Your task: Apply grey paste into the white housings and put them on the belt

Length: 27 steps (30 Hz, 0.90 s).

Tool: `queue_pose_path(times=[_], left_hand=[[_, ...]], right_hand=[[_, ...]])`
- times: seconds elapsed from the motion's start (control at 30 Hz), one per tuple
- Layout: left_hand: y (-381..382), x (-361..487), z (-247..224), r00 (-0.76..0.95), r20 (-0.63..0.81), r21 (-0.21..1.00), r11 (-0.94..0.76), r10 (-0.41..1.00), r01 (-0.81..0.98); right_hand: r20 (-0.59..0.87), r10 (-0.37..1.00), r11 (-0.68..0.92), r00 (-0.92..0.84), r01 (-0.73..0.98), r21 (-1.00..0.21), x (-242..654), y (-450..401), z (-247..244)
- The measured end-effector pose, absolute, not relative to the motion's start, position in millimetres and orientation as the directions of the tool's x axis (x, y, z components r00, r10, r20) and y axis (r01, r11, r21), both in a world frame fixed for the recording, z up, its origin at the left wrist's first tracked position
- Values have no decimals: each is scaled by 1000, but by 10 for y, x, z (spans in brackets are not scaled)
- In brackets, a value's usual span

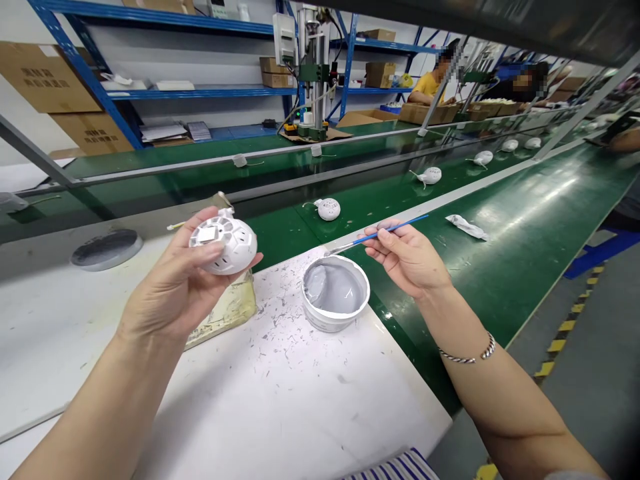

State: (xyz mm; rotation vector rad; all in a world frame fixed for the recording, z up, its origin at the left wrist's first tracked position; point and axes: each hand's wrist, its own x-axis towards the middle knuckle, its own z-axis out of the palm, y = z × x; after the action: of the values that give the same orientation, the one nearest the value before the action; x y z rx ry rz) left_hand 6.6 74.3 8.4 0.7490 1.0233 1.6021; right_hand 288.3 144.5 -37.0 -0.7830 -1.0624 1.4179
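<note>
Held up in the left hand (175,273), thumb on the face and fingers curled behind: one white round housing (237,250). Pinched between thumb and fingers of the right hand (407,260): one blue-handled brush (395,227), bristles near the rim of one white tub (333,321) of grey paste. Behind the left hand: one yellowish block (243,300). Farther left: one grey-coated disc (107,251). Lying along the green surface (280,237): at least five similar white pieces (329,209). To the right: one crumpled white packet (467,227). At the back: two people (427,85) in view.
</note>
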Motion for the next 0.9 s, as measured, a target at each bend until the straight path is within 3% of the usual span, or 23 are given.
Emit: queue_pose_path(times=[0.17,0.47,0.7,0.9], left_hand=[[729,106,25,-161,-25,918,-40,987,-394],[671,181,-39,-145,66,975,-95,987,-202],[584,238,-22,26,-23,984,28,999,-179],[587,292,-97,10,-57,991,57,998,-117]], right_hand=[[93,990,36,-106,-447,-894,2855,1441,-386],[-24,996,-66,-91,-484,-872,2785,1443,-456],[-22,998,-50,-65,-471,-881,2790,1440,-436],[2,998,-30,-62,-503,-864,2774,1362,-359]])
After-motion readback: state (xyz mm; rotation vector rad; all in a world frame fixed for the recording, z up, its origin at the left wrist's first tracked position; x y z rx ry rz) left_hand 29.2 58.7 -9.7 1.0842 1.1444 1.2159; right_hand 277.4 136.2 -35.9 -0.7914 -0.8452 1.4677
